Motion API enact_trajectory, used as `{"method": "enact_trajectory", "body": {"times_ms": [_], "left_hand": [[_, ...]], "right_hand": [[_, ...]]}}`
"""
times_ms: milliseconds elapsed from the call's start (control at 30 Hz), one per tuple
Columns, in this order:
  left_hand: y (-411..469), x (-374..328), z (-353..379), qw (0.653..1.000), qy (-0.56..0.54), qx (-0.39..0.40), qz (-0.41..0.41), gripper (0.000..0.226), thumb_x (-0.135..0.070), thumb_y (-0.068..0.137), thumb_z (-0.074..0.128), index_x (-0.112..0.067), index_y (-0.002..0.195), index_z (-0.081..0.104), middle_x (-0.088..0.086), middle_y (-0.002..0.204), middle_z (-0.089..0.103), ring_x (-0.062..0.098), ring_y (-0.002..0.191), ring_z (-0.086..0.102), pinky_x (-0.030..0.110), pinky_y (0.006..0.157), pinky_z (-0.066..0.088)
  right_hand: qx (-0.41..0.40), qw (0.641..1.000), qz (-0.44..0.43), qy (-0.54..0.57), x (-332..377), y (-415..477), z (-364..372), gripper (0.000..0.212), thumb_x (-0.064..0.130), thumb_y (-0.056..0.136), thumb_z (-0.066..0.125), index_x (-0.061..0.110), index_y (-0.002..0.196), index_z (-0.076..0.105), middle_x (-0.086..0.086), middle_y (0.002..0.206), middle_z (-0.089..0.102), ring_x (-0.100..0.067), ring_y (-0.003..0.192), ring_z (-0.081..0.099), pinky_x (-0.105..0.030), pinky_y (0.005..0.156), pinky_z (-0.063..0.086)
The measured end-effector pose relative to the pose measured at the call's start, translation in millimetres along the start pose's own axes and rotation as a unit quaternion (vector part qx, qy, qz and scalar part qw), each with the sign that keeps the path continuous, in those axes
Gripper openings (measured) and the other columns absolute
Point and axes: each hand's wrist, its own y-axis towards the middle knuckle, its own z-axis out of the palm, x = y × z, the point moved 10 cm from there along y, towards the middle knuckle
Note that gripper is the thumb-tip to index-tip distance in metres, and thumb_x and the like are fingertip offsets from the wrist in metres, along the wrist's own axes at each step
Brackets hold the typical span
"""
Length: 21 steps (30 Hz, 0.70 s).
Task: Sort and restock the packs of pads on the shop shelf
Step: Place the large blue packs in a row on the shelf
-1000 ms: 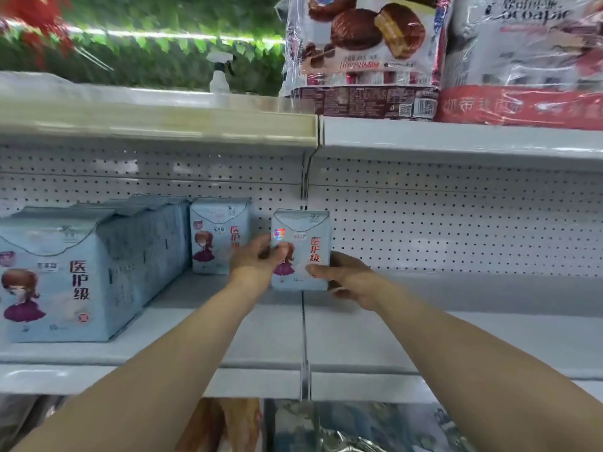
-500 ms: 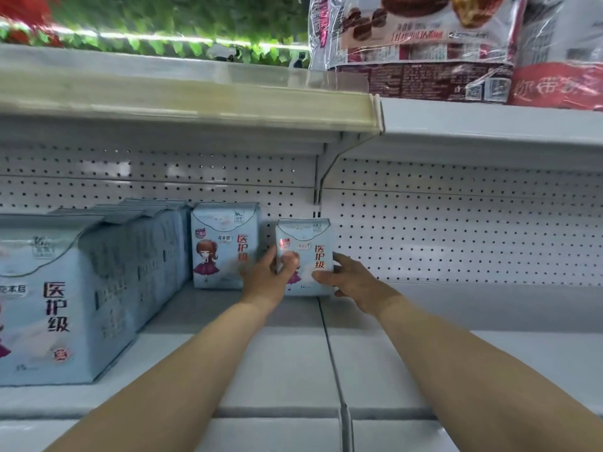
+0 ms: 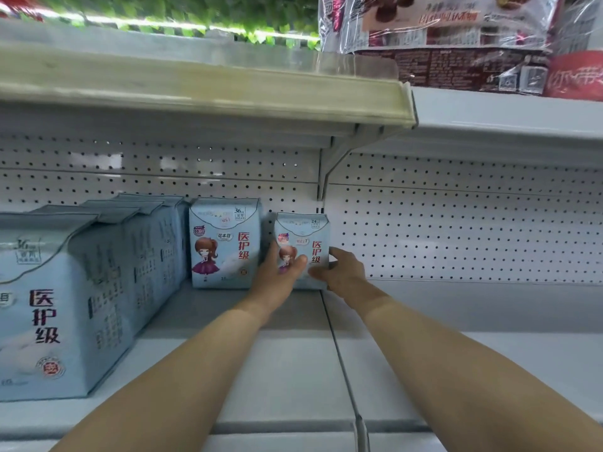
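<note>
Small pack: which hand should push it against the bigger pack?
Right hand, probably: it holds the right edge of the small pack; the left hand occupies the gap toward the bigger pack.

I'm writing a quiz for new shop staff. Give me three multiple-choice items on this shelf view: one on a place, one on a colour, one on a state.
1. Where does the small pack stand relative to the 36 pack?
A. to its left
B. to its right
C. on top of it

2. What is the small pack's main colour?
A. light blue
B. green
C. black

3. How do the left hand and right hand stand to the small pack?
A. both hold it, one at each side
B. both hang clear of it
C. only the left touches it

Answers:
1. B, it stands upright just right of the 36 pack, at the back of the shelf.
2. A, its wrapper is pale blue with red writing.
3. A, a thumb of each hand lies on its front.
</note>
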Motion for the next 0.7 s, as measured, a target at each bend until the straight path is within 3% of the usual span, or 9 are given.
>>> {"method": "enact_trajectory", "body": {"times_ms": [67, 167, 267, 367, 467, 633, 700], "left_hand": [[1, 1, 1, 1.000, 0.002, -0.008, 0.003, 0.030, -0.035, 0.097, 0.061, -0.024, 0.122, 0.050, -0.013, 0.120, 0.061, 0.002, 0.102, 0.059, 0.012, 0.075, 0.039], [3, 6, -2, 1.000, 0.012, -0.016, -0.002, 0.028, -0.038, 0.096, 0.061, -0.023, 0.118, 0.051, -0.012, 0.117, 0.062, 0.008, 0.104, 0.061, 0.019, 0.082, 0.039], [4, 7, -3, 1.000, 0.018, -0.021, -0.008, 0.027, -0.036, 0.097, 0.061, -0.021, 0.117, 0.051, -0.016, 0.112, 0.061, 0.000, 0.099, 0.060, 0.013, 0.075, 0.039], [2, 3, -3, 0.999, 0.026, -0.030, -0.010, 0.034, -0.035, 0.097, 0.061, -0.020, 0.125, 0.049, -0.012, 0.115, 0.059, 0.010, 0.105, 0.059, 0.019, 0.081, 0.039], [-3, -3, -3, 0.998, 0.043, -0.047, -0.020, 0.043, -0.035, 0.096, 0.062, -0.017, 0.131, 0.047, -0.007, 0.122, 0.056, 0.017, 0.113, 0.056, 0.023, 0.089, 0.035], [-24, -16, -4, 0.987, 0.124, -0.073, -0.078, 0.063, -0.045, 0.090, 0.068, -0.014, 0.138, 0.041, 0.002, 0.130, 0.055, 0.025, 0.121, 0.055, 0.027, 0.089, 0.039], [-35, -31, -2, 0.979, 0.169, -0.081, -0.085, 0.066, -0.044, 0.088, 0.072, -0.016, 0.140, 0.043, -0.001, 0.124, 0.055, 0.026, 0.124, 0.055, 0.026, 0.088, 0.040]], "right_hand": [[-0.013, 1.000, 0.002, -0.006, -2, 2, 1, 0.050, 0.029, 0.079, 0.083, 0.033, 0.127, 0.066, 0.004, 0.096, 0.075, -0.017, 0.093, 0.070, -0.040, 0.090, 0.059], [-0.025, 0.999, 0.006, -0.021, -3, 3, 3, 0.051, 0.032, 0.080, 0.082, 0.031, 0.129, 0.065, 0.001, 0.103, 0.075, -0.020, 0.100, 0.068, -0.040, 0.093, 0.057], [-0.027, 0.999, 0.008, -0.026, -4, 2, 3, 0.053, 0.033, 0.083, 0.082, 0.027, 0.132, 0.064, -0.001, 0.107, 0.073, -0.022, 0.105, 0.066, -0.037, 0.095, 0.054], [-0.016, 0.999, 0.009, -0.035, -4, -3, 2, 0.055, 0.034, 0.086, 0.079, 0.023, 0.136, 0.061, -0.002, 0.113, 0.072, -0.020, 0.105, 0.063, -0.032, 0.094, 0.051], [-0.008, 0.999, 0.003, -0.051, -1, -13, -2, 0.071, 0.040, 0.085, 0.079, 0.019, 0.146, 0.049, -0.005, 0.128, 0.066, -0.021, 0.116, 0.061, -0.032, 0.099, 0.049], [0.026, 0.983, -0.064, -0.171, 25, -42, -34, 0.077, 0.043, 0.088, 0.075, 0.022, 0.152, 0.038, -0.007, 0.141, 0.058, -0.026, 0.130, 0.054, -0.038, 0.105, 0.046], [0.040, 0.966, -0.088, -0.241, 37, -54, -52, 0.076, 0.040, 0.090, 0.074, 0.025, 0.153, 0.035, -0.008, 0.141, 0.057, -0.027, 0.131, 0.051, -0.037, 0.104, 0.046]]}}
